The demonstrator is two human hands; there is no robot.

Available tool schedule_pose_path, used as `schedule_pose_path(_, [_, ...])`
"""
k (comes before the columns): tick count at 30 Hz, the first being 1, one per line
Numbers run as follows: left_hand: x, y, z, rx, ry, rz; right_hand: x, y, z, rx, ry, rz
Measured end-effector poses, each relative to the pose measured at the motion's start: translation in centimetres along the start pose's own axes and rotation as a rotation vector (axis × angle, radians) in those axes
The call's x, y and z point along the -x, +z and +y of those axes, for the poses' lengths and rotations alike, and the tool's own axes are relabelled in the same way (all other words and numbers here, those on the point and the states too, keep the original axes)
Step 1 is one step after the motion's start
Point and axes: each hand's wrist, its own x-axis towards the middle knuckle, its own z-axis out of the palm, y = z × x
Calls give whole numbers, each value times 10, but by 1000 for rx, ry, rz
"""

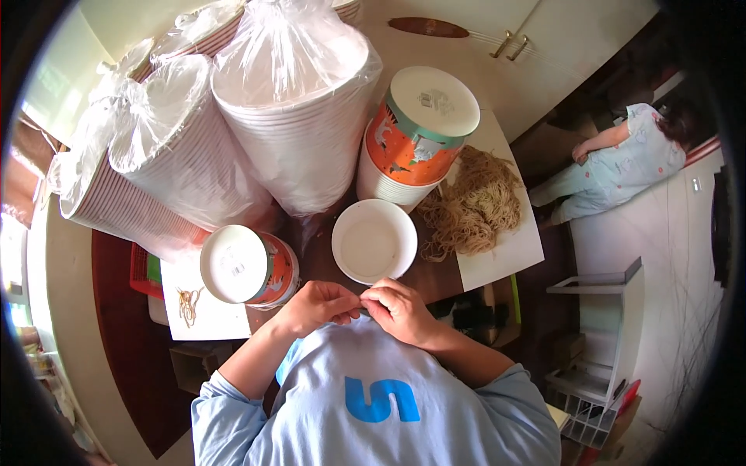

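Observation:
My left hand (320,304) and my right hand (401,311) meet in front of my chest, each pinched at the fingertips. Whatever they hold between them is too small to make out. Just beyond my fingers a round white tub (374,241) faces up, its pale inside showing. To the left of my left hand stands an orange printed tub (281,269) with a white round top. A tangled heap of tan string (475,203) lies to the right, partly on a white sheet (503,262). A few short tan strands (188,307) rest on another white sheet at the left.
Tall stacks of white tubs in clear plastic bags (291,132) crowd the back left. Behind the white tub rises another orange printed tub (414,147) on a white stack. A person (633,159) stands at the far right, above a white rack (610,334) on the floor.

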Motion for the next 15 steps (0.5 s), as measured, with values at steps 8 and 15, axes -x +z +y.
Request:
schedule_pose_path(8, [-2,0,1,-77,101,25,1,0,0,-3,16,7])
schedule_pose_path(15, [-3,1,-3,-68,162,31,1,-3,2,105,-94,-27])
